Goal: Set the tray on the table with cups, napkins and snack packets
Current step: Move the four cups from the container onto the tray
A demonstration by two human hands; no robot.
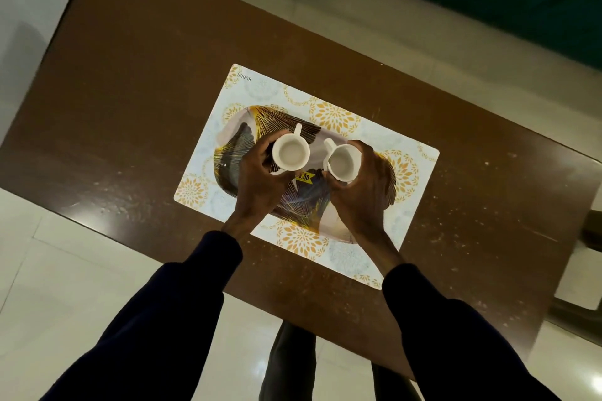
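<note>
Two cups in hand: both white ceramic cups are held over the tray, one per hand, neither visibly set down.
Counter: the dark brown wooden counter [130, 75] runs diagonally through the view and carries everything; no napkins or snack packets show on it.
Placemat: a pale rectangular placemat with orange flower medallions [329, 115] lies flat mid-counter, long axis slanting from upper left to lower right.
Tray: the oval tray with a gold and grey leaf pattern [250, 127] sits on the placemat, long axis along the mat's; a yellow price sticker [304, 176] shows between the cups.
Key relation: the tray lies directly beneath both hands, so the coming move is probably a short lowering, left cup toward the tray's left half, right cup toward its right.
Left hand [260, 179]: fingers curled around the left white cup [291, 151], handle pointing away from the person.
Right hand [361, 192]: wrapped around the right white cup [343, 162], which tilts slightly, handle toward the other cup.
Cup contents: both interiors look empty.
Spacing: the cups are near each other but apart.
Contact with tray: cannot tell whether either base touches it.
</note>
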